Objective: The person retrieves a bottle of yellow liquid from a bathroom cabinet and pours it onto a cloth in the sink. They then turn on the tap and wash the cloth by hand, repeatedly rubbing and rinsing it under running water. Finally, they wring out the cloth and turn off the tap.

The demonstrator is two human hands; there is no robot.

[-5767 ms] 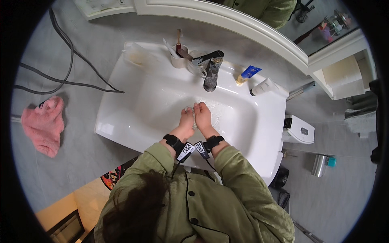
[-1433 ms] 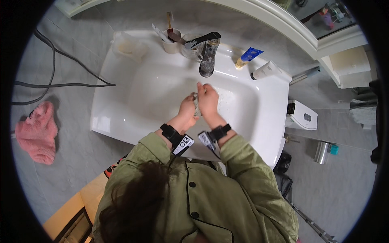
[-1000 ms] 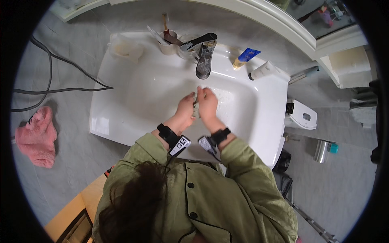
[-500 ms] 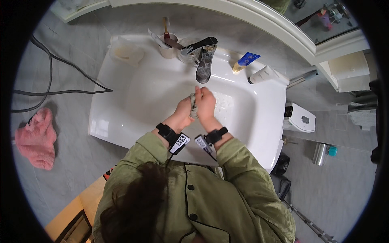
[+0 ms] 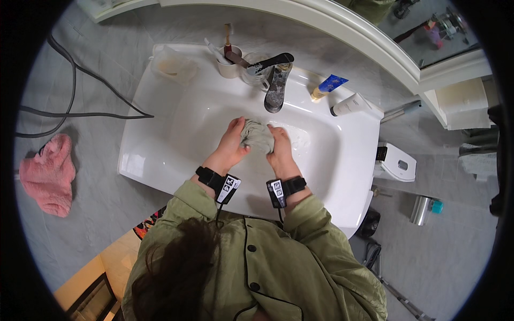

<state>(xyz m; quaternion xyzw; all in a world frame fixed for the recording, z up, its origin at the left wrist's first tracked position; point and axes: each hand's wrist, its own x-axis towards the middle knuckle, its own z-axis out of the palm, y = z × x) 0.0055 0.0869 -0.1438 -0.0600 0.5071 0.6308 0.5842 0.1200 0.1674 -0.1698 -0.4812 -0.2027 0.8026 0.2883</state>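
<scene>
A crumpled grey-green cloth point(image 5: 257, 137) is held between my two hands over the white sink basin point(image 5: 198, 134). Its left side is gripped by my left hand point(image 5: 232, 143), thumb on top. On the other side, my right hand point(image 5: 280, 144) pinches the cloth's right edge. Just beyond the cloth stands the dark, spotted faucet point(image 5: 277, 91), its lever point(image 5: 272, 62) pointing left. Whether water runs from the spout cannot be made out. Some white suds or droplets point(image 5: 301, 140) show in the basin to the right of my right hand.
Along the sink's back ledge stand a cup point(image 5: 229, 68) with brushes, a glass mug point(image 5: 255, 75), a blue-and-gold tube point(image 5: 329, 85) and a white tube point(image 5: 350, 105). A mirrored cabinet point(image 5: 385, 64) overhangs the back right. Left, a pink towel point(image 5: 53, 176) and black cable point(image 5: 91, 114).
My hands have moved apart, and the cloth, twisted tightly between them before, is now loosened into a wider bunch. My left hand shifted left; my right hand lowered slightly.
</scene>
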